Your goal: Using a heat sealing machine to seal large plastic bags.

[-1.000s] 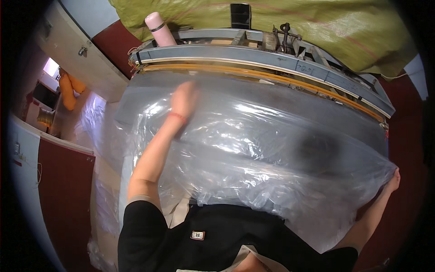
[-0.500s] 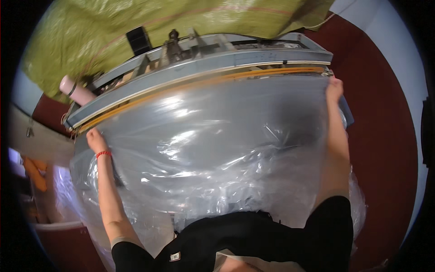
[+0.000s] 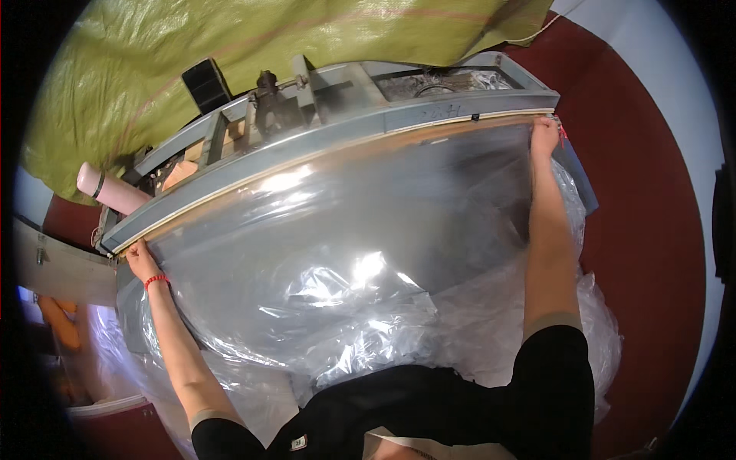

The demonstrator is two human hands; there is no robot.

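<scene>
A wide sheet of clear plastic film [image 3: 368, 192] lies stretched between my two hands, smooth at its far edge and crumpled toward my body. At the far left corner my left hand [image 3: 142, 261], below a red bracelet, is closed on the film's edge. My right hand [image 3: 545, 138] pinches the opposite corner at the far right. Both hands are close against the long grey metal bar [image 3: 337, 132] of a machine frame. An orange-brown strip shows through the film along the bar's near side.
Behind the bar, the frame holds a dark mechanism [image 3: 268, 103] and scraps. A pink bottle [image 3: 115, 190] leans at the left, and a black phone-like slab [image 3: 206, 86] stands behind. Yellow-green woven sheeting [image 3: 291, 34] covers the back. Loose film [image 3: 598, 337] hangs over the right side above a red floor [image 3: 644, 230].
The film's far edge has come up to the bar and now covers the orange strip. My left hand has shifted left and nearer; my right hand has moved slightly left and away.
</scene>
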